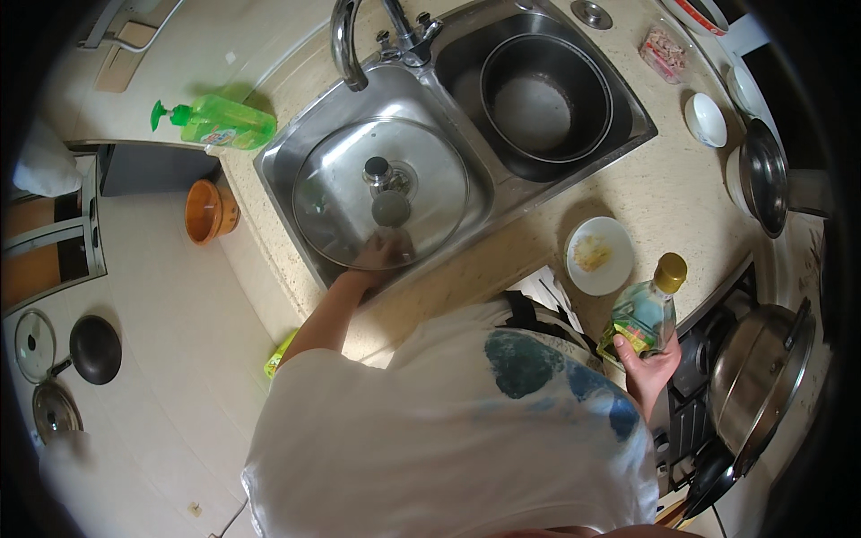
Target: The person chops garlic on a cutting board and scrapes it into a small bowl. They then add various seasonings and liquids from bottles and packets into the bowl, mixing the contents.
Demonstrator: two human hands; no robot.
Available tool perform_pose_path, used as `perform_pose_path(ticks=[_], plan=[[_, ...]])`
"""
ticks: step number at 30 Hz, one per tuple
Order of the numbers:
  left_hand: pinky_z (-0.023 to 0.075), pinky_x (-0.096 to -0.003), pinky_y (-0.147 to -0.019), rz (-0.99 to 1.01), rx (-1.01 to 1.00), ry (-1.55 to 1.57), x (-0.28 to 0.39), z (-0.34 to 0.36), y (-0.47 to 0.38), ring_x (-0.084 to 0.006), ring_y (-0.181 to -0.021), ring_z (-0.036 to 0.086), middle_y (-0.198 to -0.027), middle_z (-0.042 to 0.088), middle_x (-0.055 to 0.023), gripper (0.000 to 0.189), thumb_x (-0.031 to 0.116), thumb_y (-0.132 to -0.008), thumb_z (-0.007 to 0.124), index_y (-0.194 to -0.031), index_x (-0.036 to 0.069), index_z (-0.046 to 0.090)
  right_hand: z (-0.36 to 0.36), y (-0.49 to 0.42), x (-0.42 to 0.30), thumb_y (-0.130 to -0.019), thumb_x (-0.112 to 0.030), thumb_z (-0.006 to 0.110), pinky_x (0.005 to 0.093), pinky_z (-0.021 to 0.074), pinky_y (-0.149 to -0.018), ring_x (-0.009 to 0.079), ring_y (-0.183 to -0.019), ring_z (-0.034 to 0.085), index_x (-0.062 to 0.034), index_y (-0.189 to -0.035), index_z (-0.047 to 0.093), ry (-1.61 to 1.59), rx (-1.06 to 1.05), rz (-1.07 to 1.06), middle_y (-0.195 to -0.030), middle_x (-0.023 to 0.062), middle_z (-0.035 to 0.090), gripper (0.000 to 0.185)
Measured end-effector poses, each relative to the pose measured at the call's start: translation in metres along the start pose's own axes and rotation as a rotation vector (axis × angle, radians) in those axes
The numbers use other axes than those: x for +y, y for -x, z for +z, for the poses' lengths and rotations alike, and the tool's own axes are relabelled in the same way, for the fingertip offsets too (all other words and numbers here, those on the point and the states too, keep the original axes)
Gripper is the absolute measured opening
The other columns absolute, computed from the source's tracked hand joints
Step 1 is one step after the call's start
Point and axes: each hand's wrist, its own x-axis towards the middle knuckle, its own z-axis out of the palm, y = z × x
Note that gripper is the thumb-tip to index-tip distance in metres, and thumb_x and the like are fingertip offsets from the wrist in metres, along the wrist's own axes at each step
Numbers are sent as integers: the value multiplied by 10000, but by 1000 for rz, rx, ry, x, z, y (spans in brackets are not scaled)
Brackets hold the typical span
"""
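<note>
A round glass pot lid point(329, 195) with a metal rim and a dark knob is over the left sink basin. My left hand point(380, 254) grips its near edge, and the fingers show blurred through the glass. Whether the lid touches the basin floor I cannot tell. Off to the right, my right hand point(651, 366) is wrapped around the lower part of a clear bottle point(639, 316) with a gold cap and yellowish liquid low inside. Just left of that bottle, a white bowl point(601, 255) with yellow-brown residue sits on the counter.
A dark pot point(546, 97) stands in the right basin below the chrome faucet point(346, 47). Green pump bottle point(225, 122) lies at the counter's left end in view. A large steel pan point(760, 376) is on the gas stove point(693, 403). Small white bowl point(706, 120) is at the back right.
</note>
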Motion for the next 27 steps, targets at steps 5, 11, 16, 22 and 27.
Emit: perform_pose_path(ticks=[5, 11, 16, 22, 27], plan=[[391, -412, -994, -138, -268, 247, 11, -14, -3, -359, -1199, 497, -1206, 585, -205, 365, 331, -957, 490, -1212, 98, 607, -4, 2, 4, -660, -9, 822, 277, 500, -785, 133, -826, 627, 36, -1067, 610, 8, 10, 29, -927, 75, 682, 461], [445, -361, -887, -4, -243, 184, 8, -44, 48, -288, -1040, 593, -1186, 606, -185, 368, 278, -967, 493, -1263, 72, 564, -5, 0, 5, -656, -12, 815, 283, 505, -789, 136, -824, 632, 33, -1065, 621, 81, -48, 57, -919, 76, 691, 455], [471, -339, -853, -25, -439, 313, 48, -121, 94, -249, -999, 629, -1128, 645, -145, 309, 176, -974, 499, -1245, 38, 557, 9, -7, -5, -637, -18, 811, 282, 507, -792, 138, -843, 641, 31, -1085, 628, 130, -129, 72, -923, 77, 698, 487], [531, -339, -778, 42, -59, 1004, 39, -173, 124, -196, -903, 638, -1010, 656, -107, 213, 138, -965, 537, -1101, -20, 580, 38, -39, -35, -645, -123, 834, 303, 528, -768, 178, -820, 677, 9, -1068, 637, 307, -395, -145, -911, 99, 707, 485], [543, -405, -830, 380, 83, 1243, 77, -182, 104, -266, -946, 653, -1013, 665, -137, 201, 109, -902, 606, -1063, -10, 603, 95, -75, -49, -613, -323, 863, 360, 520, -737, 285, -807, 671, -2, -1012, 635, 510, -590, -362, -869, 166, 672, 561]])
